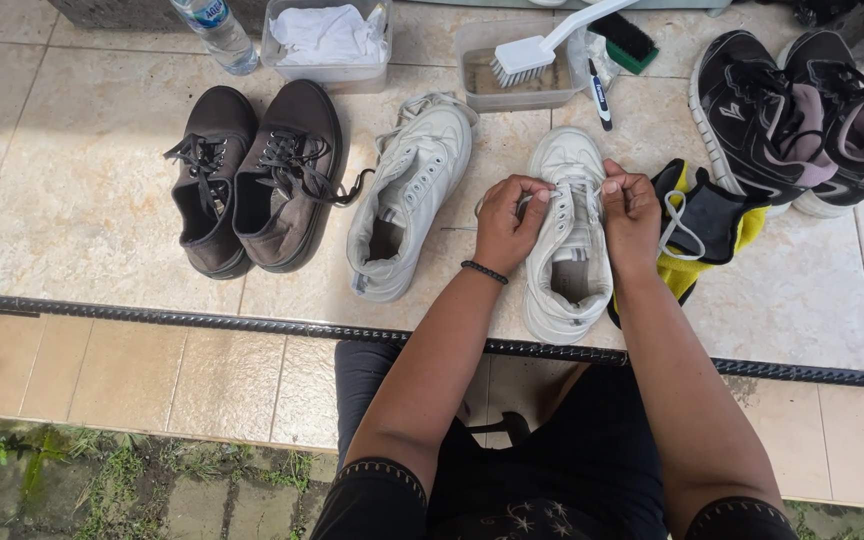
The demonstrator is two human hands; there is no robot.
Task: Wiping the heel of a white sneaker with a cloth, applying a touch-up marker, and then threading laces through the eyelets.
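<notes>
Head view, centre of frame: white sneaker (566, 262), toe pointing up-frame, on tiled ledge (82, 200). Left hand (508, 222) and right hand (630, 215) both pinched shut on its white lace (564, 192) at the eyelets. Judged light; upper soft, sole stiffer; lace limp, likely slippery if wet. Best held by sole edge or heel. Matching white shoe (407, 195) just left; dark pairs at left and upper right.

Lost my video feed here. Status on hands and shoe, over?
Left hand and right hand pinching laces of white shoe. Second white shoe lies beside it. Nothing blocking.
</notes>
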